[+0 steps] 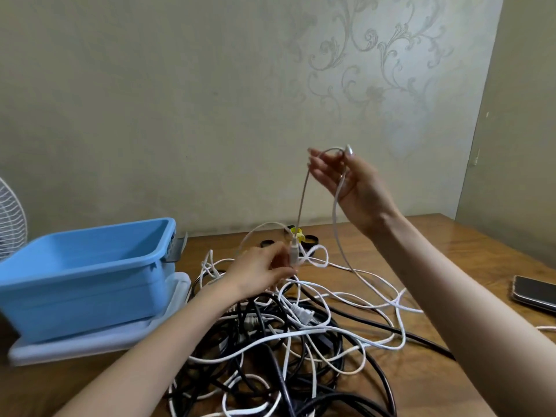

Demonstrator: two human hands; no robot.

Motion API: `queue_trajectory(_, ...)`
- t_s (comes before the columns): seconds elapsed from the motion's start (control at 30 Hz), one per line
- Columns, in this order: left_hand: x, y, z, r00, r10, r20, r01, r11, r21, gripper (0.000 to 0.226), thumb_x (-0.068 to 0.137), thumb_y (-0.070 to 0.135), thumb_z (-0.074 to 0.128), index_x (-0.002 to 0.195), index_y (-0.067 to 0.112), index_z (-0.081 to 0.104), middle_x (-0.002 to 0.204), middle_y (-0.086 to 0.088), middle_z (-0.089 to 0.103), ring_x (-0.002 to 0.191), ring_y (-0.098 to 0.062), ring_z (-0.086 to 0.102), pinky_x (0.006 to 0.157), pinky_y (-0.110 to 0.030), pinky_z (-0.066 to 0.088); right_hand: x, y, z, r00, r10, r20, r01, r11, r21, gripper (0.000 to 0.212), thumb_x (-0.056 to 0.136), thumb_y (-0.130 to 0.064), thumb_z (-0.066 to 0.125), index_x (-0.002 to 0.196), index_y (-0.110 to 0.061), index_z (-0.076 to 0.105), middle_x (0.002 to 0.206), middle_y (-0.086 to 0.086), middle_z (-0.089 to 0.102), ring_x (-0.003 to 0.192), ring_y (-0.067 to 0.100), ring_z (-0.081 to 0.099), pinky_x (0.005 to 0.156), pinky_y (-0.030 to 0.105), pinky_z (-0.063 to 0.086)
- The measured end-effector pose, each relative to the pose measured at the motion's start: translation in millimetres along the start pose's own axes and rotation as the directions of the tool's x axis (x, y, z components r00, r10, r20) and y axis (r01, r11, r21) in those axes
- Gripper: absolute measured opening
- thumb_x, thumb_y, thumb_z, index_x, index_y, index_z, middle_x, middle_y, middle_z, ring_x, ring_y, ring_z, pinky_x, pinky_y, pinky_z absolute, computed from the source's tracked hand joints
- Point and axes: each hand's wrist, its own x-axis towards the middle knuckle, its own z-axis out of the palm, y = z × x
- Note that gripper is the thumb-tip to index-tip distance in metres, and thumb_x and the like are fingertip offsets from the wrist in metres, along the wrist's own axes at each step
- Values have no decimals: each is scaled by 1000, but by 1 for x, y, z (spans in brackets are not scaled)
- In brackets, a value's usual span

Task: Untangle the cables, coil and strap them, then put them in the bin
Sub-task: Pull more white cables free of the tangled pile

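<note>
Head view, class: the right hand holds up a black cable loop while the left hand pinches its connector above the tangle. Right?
No: the head view shows the cable in the right hand is white, not black; the left hand pinches its connector above the tangle.

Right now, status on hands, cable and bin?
Left hand pinches white cable end, right hand holds it up looped. Cable runs into tangled pile below. Bin looks empty.

Home: patterned wallpaper (376,55), wooden table (451,236)
</note>
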Motion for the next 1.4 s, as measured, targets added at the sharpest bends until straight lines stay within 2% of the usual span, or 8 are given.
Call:
queue_trajectory(0.27, -2, 8, 0, 989, 9, 145, 36, 951, -306, 34, 79, 32, 74, 105, 26, 53, 114, 6, 61, 98, -8, 61, 78, -18, 48, -2, 10, 19, 975, 192, 108, -176, 974, -141, 37, 102, -14, 30, 91, 7, 58, 101, 23, 69, 86, 23, 70, 83, 32, 57)
queue_trajectory(0.47, -8, 25, -30, 996, -82, 29, 78, 703, -707, 29, 102, 21, 32, 86, 10, 53, 86, -9, 71, 82, -19, 68, 74, -25, 53, 4, -2, 18, 993, 81, -86, -105, 939, -328, 25, 102, -19, 38, 91, -6, 58, 81, 4, 72, 60, 11, 65, 55, 20, 51)
queue_trajectory(0.57, -10, 20, -51, 952, -236, -193, 45, 736, -675, 35, 102, 28, 32, 80, 11, 54, 76, -8, 63, 71, -17, 63, 69, -27, 50, 0, -9, 4, 979, 41, -201, -159, 769, -620, 23, 99, -27, 48, 84, -12, 57, 49, -3, 57, 35, 6, 41, 38, 16, 30)
queue_trajectory(0.73, -3, 6, -69, 837, -178, -517, 69, 972, -223, 43, 99, 41, 33, 85, 19, 67, 94, -8, 54, 96, -22, 53, 85, -37, 46, -16, -6, 18, 995, 77, -65, -96, 528, -844, 22, 94, -27, 57, 77, -13, 61, 70, 0, 68, 55, -3, 53, 53, 10, 39)
queue_trajectory(0.93, -10, 18, -78, 627, -150, -764, 14, 983, -181, 39, 101, 41, 29, 91, 17, 58, 69, -6, 66, 56, -19, 59, 49, -30, 45, -39, -7, 45, 993, 117, 29, -57, 669, -741, 16, 94, -22, 55, 84, -9, 56, 58, 10, 62, 41, 15, 49, 39, 21, 40)
queue_trajectory(1.07, -15, 41, -63, 805, -485, -340, 2, 577, -817, 33, 102, 33, 37, 82, 18, 59, 74, -5, 62, 69, -18, 57, 64, -27, 45, -61, 4, 60, 954, 271, 131, -177, 856, -485, 15, 83, -14, 57, 89, -3, 50, 82, 22, 68, 67, 26, 68, 67, 35, 60)
queue_trajectory(1.23, -31, 58, -51, 837, -545, 42, 232, 284, -930, 36, 102, 30, 39, 76, 10, 51, 41, 0, 53, 33, -8, 49, 33, -12, 36, -92, 14, 61, 974, 145, 171, -27, 835, -550, 17, 80, -9, 64, 90, 2, 55, 88, 17, 70, 80, 25, 69, 79, 37, 58)
queue_trajectory(1.4, -41, 64, -52, 863, -393, 318, 406, 165, -899, 42, 102, 42, 29, 89, 12, 54, 57, -3, 59, 41, -11, 58, 38, -23, 50, -124, 25, 61, 966, -17, 258, 215, 610, -763, 16, 75, -12, 76, 76, -4, 61, 79, 8, 63, 72, 23, 62, 66, 42, 53)
